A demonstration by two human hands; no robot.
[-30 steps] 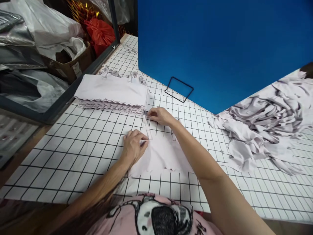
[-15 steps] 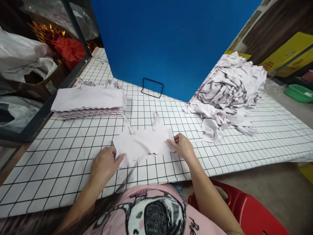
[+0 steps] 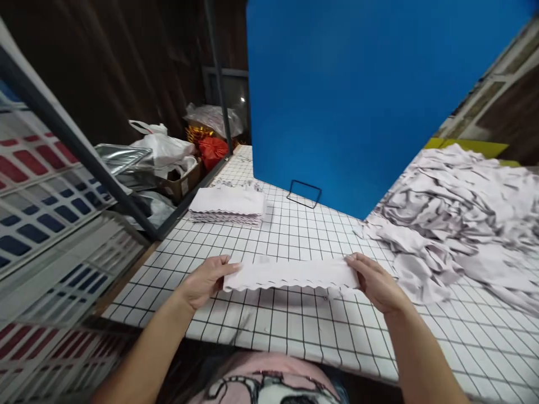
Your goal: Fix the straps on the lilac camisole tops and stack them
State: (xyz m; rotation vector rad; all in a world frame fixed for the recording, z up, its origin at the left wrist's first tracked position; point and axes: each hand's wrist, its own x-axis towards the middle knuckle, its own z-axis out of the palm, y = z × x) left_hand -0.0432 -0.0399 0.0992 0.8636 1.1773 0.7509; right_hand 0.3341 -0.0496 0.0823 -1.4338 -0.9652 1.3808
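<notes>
A pale pinkish-white camisole top (image 3: 290,275) is stretched sideways between my hands, its scalloped edge facing me. My left hand (image 3: 206,280) pinches its left end between thumb and fingers. At the opposite end my right hand (image 3: 374,280) grips it the same way. The garment is lifted a little off the grid-patterned tabletop; its straps are mostly hidden behind and beneath it. Beyond my left hand lies a neat stack of similar tops (image 3: 227,205), scalloped edges aligned and straps gathered at the back.
A large heap of crumpled matching garments (image 3: 455,219) covers the right side of the table. A big blue panel (image 3: 337,101) stands at the back beside a black wire frame (image 3: 304,193). Left are a metal rack post (image 3: 76,134), plastic baskets (image 3: 50,207) and bags (image 3: 162,148).
My hands have gone from the flat top's strap, to its two sides, to holding it raised and taut. The view has swung about; the stack and heap stay put.
</notes>
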